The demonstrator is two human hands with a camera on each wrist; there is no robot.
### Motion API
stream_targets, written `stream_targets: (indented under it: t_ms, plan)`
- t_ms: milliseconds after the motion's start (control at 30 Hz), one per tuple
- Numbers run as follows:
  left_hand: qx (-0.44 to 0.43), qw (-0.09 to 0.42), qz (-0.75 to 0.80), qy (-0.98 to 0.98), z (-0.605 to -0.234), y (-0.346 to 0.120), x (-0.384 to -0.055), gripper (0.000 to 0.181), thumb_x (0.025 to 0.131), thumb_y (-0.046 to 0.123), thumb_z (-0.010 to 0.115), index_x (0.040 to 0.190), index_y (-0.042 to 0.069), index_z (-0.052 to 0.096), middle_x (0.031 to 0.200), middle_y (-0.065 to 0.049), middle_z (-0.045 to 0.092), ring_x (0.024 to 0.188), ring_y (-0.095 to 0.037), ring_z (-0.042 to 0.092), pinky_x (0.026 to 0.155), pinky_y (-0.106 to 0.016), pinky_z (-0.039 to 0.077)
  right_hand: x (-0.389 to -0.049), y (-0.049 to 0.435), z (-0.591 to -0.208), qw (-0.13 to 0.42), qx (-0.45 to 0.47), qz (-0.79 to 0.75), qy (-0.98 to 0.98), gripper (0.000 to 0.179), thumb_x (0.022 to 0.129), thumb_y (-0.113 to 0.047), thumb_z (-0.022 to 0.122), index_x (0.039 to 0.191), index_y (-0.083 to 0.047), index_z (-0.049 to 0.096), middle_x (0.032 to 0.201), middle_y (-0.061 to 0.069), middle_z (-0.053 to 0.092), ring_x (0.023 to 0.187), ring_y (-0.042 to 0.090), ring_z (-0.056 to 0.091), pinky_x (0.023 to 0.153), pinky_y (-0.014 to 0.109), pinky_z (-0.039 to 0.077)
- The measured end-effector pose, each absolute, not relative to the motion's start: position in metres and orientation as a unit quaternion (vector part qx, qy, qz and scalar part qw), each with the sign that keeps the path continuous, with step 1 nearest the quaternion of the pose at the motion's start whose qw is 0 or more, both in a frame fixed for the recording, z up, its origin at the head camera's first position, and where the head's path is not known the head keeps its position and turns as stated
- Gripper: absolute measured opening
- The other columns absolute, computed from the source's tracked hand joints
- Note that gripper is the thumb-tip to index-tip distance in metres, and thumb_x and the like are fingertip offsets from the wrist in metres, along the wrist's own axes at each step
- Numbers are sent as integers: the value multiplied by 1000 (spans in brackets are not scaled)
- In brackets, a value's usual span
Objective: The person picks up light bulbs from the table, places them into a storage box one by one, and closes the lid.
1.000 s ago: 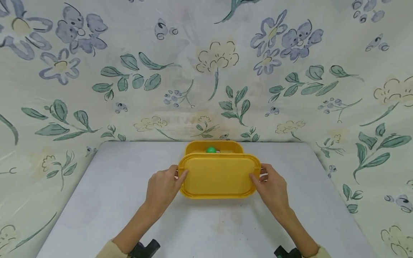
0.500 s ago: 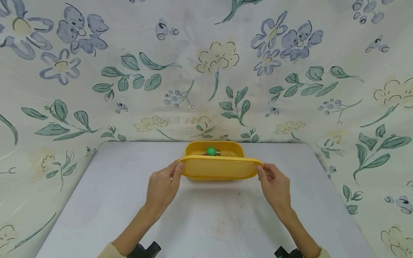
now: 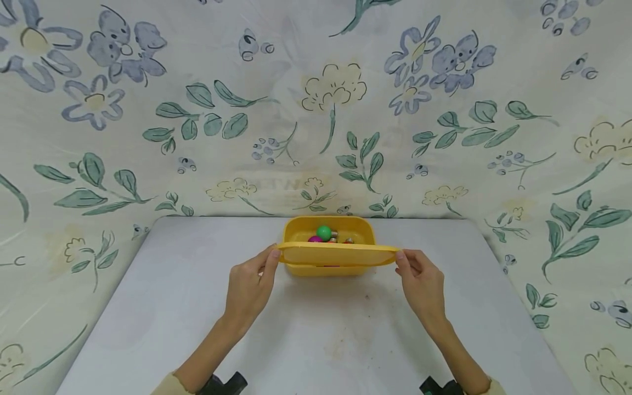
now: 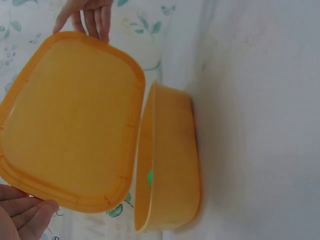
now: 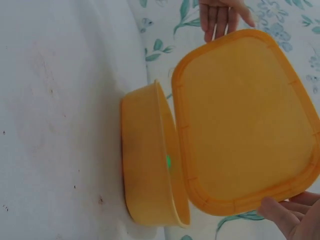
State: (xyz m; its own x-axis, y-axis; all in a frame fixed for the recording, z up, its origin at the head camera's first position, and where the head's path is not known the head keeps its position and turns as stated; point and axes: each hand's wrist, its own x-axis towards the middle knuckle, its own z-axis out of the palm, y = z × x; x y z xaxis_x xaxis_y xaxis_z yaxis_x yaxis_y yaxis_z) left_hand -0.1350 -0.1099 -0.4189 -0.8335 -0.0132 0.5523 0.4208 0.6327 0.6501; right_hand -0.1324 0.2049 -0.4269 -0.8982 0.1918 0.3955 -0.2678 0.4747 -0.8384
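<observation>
A yellow plastic lid [image 3: 340, 255] is tilted steeply over the front of a matching yellow box [image 3: 326, 271]. My left hand [image 3: 250, 285] pinches its left end between thumb and fingers; my right hand [image 3: 422, 285] pinches the right end likewise. In both wrist views the lid [image 4: 75, 120] stands apart from the box's rim, its underside facing the cameras. Inside the box show a green ball-shaped piece [image 3: 323, 232], a purple one [image 3: 315, 239] and small silvery ends [image 3: 349, 241]. The lid hides the rest of the contents in the head view.
The box stands on a white table [image 3: 197, 263] near its back edge. Behind and at the sides hangs a floral cloth [image 3: 276, 109]. Small brownish specks [image 3: 367, 297] dot the table in front of the box. A black wrist camera [image 3: 224, 384] is on the left forearm.
Both hands have tipped the lid from face-up to nearly edge-on in the head view, its near edge rising. More of the box and its coloured contents now shows.
</observation>
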Motion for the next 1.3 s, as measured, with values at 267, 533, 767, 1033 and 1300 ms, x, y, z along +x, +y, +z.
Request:
stream_targets:
  t_ms: [267, 533, 767, 1033, 1300]
  plan:
    - [-80, 235, -463, -851, -422, -109, -136, 35, 103, 24, 58, 118, -3, 71, 114, -16, 70, 98, -32, 70, 81, -47, 58, -133, 203, -429, 215, 6, 524, -824, 29, 100, -23, 63, 109, 5, 67, 103, 20, 72, 90, 31, 73, 73, 17, 56]
    - [-57, 187, -489, -850, -423, -110, -137, 42, 104, 32, 55, 125, -2, 67, 122, -14, 67, 110, -31, 66, 89, -46, 55, -135, 201, -431, 214, -8, 507, -835, 31, 100, -24, 63, 114, 3, 66, 106, 17, 73, 91, 28, 73, 77, 27, 57]
    - [-54, 153, -478, -863, -427, -111, -137, 47, 105, 36, 51, 131, -1, 63, 103, -20, 72, 96, -29, 68, 91, -48, 55, -135, 201, -430, 193, -18, 515, -835, 36, 101, -28, 61, 121, 2, 64, 114, 16, 71, 104, 26, 70, 84, 33, 56]
    - [-49, 156, -487, -858, -426, -110, -138, 47, 104, 37, 54, 131, -1, 64, 123, -17, 65, 107, -33, 67, 89, -48, 55, -134, 202, -429, 142, -13, 504, -852, 52, 105, -35, 52, 141, 2, 54, 138, 17, 57, 120, 34, 60, 93, 46, 52]
    - [-30, 128, -500, -856, -428, -111, -138, 53, 103, 39, 54, 134, -3, 60, 122, -18, 66, 106, -34, 68, 88, -49, 55, -135, 200, -432, 89, -7, 525, -846, 58, 106, -40, 45, 149, 0, 43, 150, 15, 46, 134, 33, 48, 103, 47, 45]
